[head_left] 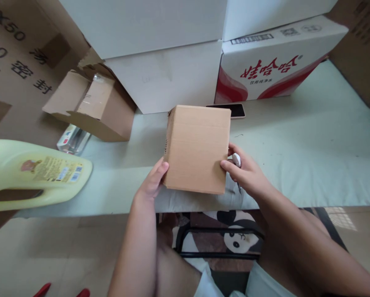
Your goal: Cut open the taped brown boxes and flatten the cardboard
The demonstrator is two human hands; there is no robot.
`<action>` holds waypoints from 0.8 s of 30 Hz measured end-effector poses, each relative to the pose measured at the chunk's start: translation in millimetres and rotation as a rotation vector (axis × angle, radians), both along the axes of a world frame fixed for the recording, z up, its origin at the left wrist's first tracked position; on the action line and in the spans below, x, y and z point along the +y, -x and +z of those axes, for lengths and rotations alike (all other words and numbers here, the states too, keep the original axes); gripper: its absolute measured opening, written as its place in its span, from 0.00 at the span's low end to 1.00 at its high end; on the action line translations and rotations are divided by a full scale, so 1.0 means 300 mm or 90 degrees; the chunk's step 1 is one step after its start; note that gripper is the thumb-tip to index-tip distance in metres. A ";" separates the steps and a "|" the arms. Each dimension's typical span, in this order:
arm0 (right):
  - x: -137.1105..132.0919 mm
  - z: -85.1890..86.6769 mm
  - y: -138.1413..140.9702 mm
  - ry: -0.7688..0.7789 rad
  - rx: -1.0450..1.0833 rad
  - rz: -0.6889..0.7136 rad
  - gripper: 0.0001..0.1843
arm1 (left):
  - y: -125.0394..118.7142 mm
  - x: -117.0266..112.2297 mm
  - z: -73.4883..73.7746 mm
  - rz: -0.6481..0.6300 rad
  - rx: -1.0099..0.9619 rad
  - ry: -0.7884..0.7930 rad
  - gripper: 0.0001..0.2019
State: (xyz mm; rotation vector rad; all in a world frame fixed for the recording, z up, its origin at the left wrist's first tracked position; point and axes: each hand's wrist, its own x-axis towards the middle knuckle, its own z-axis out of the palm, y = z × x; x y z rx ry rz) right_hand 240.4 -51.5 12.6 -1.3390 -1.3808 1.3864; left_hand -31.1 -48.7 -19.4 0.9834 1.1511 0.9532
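A small brown cardboard box [198,148] is between my two hands over the pale green cloth of the table. My left hand [152,177] grips its lower left edge, with the thumb on the near face and the other fingers hidden behind. My right hand [243,167] holds the right side, the thumb pressed on the face near the lower corner. A small white object [236,160] shows at my right fingers; its kind is not clear, and I cannot tell whether the hand holds it or it lies behind.
A dark-screened phone [238,110] lies partly behind the box. White cartons [166,78] and a red-and-white water carton [265,70] stand along the back. On the left are an open cardboard box [110,111], a clear plastic package [74,138] and a yellow jug [58,173].
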 end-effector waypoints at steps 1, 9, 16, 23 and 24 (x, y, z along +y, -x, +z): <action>0.000 -0.002 0.000 0.000 0.000 0.003 0.32 | 0.002 0.001 -0.002 -0.003 -0.002 0.000 0.40; 0.003 -0.017 -0.001 0.000 0.013 0.001 0.32 | 0.005 0.000 0.014 -0.063 -0.011 -0.020 0.45; 0.007 -0.018 -0.005 0.012 0.013 0.002 0.32 | 0.004 0.004 -0.002 -0.045 -0.012 -0.010 0.40; 0.014 -0.037 -0.004 0.022 0.015 0.001 0.32 | 0.008 0.014 -0.020 -0.036 0.014 -0.012 0.40; 0.016 -0.041 -0.003 0.025 0.018 -0.001 0.32 | 0.008 0.015 -0.021 -0.032 0.016 -0.016 0.39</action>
